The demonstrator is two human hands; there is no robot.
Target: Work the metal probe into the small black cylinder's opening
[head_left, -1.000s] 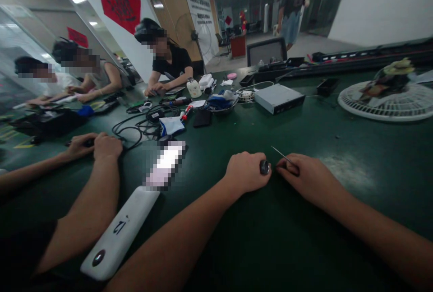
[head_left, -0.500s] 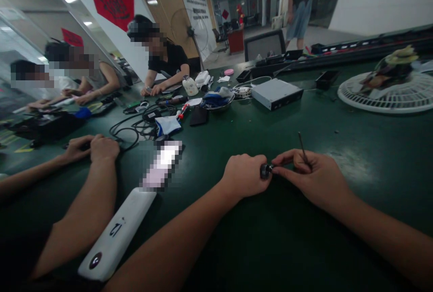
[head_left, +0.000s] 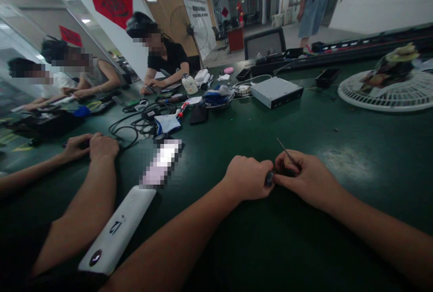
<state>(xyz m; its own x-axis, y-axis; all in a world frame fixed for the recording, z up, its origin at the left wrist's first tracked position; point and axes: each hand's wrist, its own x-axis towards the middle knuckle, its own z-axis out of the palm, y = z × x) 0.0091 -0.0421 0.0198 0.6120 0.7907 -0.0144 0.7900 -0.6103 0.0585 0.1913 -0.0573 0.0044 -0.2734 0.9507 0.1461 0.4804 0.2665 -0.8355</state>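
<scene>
My left hand [head_left: 248, 176] is closed in a fist above the green table. A small dark round part [head_left: 269, 178] pokes out of the thumb side of that fist; the rest of it is hidden by the fingers. My right hand [head_left: 304, 175] meets it from the right, thumb and forefinger pinched at the part's end. A thin metal rod [head_left: 286, 151] is tucked in my right fingers and slants up to the left. Its lower end is hidden in the hand, so its exact kind does not show.
A white handheld device [head_left: 118, 229] with a blurred screen lies left of my forearm. A co-worker's hands [head_left: 89, 145] are beyond it. Further back are tangled cables [head_left: 135, 122], a silver drive box [head_left: 275, 92] and a white fan grille [head_left: 382, 98].
My right hand has shifted slightly left, closer against my left fist. The rod now leans further left, and less of the dark part shows. A person in the background walked right.
</scene>
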